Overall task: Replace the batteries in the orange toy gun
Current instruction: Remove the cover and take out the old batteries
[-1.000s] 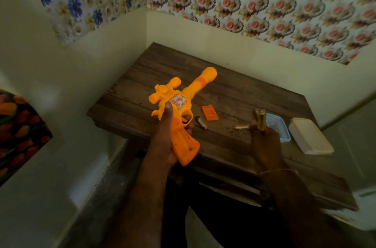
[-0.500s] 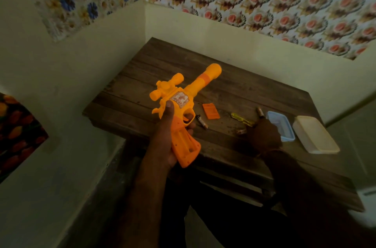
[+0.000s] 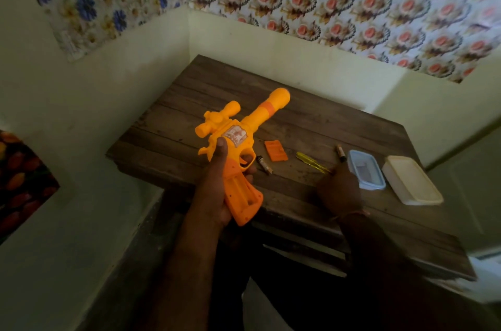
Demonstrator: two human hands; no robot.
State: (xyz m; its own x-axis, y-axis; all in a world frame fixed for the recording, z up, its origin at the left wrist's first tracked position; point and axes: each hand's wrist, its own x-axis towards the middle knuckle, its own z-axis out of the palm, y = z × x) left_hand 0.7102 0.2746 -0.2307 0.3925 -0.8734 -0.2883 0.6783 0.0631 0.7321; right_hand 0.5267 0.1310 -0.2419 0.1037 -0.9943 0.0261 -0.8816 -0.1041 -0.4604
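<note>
From the head view, the left hand (image 3: 214, 195) grasps the one orange toy gun (image 3: 235, 151) at centre frame, fingers wrapped round the grip and thumb laid on the body, barrel aimed toward the upper right. It is held over the near edge of the wooden table (image 3: 311, 119) with the open battery bay in the handle turned up, probably so cells can go straight in. The single orange cover (image 3: 275, 154) lies just right of the gun, set aside within reach. Two loose batteries show: one battery (image 3: 264, 167) beside the trigger guard, another battery (image 3: 341, 153) further right, near the blue-rimmed container (image 3: 366, 170). One yellow screwdriver (image 3: 311, 162) lies between them. The right hand (image 3: 339, 189) rests low by the screwdriver's tip, back to the camera; whether it pinches anything I cannot tell. One white lid (image 3: 412, 184) sits at the right.
</note>
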